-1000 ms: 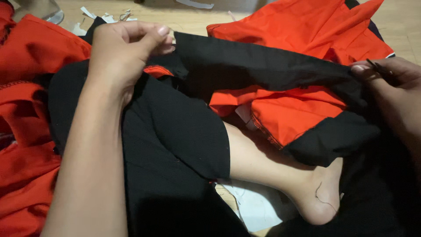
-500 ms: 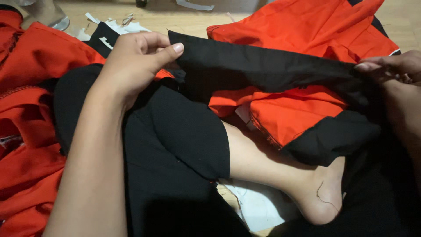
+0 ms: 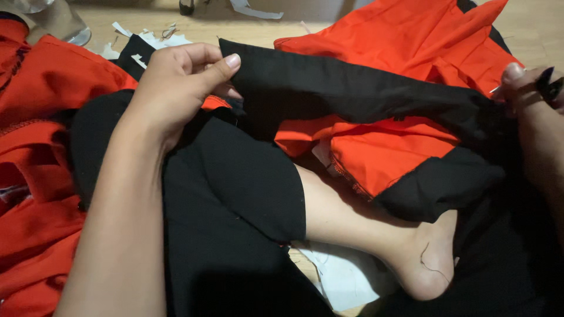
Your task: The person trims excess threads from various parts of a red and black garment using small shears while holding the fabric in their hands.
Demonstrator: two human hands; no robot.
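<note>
A long strip of black fabric is stretched between my two hands above my lap. My left hand pinches its left end between thumb and fingers. At the frame's right edge my right hand grips the other end, with a small dark tool held in the same hand. Under the strip lies orange-red cloth with a stitched edge, joined to a black panel.
My bare leg and foot cross the lap, in black shorts. More orange-red cloth is piled at the left and at the back right. White scraps lie on the wooden floor; white paper sits under my foot.
My left hand has slid right and down along the strip, and its thumb now presses the strip's end. The strip is pulled flatter. My right hand has shifted slightly right.
</note>
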